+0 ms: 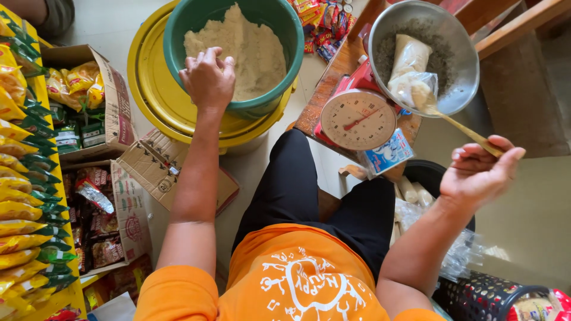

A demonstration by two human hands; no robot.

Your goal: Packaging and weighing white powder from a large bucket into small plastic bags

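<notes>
My left hand [208, 77] rests on the near rim of a green tub [285, 35] filled with pale, crumbly powder [250, 47]. My right hand [479, 169] grips the handle of a golden spoon [452, 122]; its bowl sits at the mouth of a small clear bag [416, 89]. That bag and a filled bag [410, 56] lie in the metal pan [461, 35] of a red dial scale [358, 119].
The tub stands on a yellow lidded bucket [151, 89]. Cardboard boxes [113, 101] of snack packets and a yellow rack of packets [24, 196] line the left. A black basket [482, 294] and a bin with filled bags [416, 190] are at my right.
</notes>
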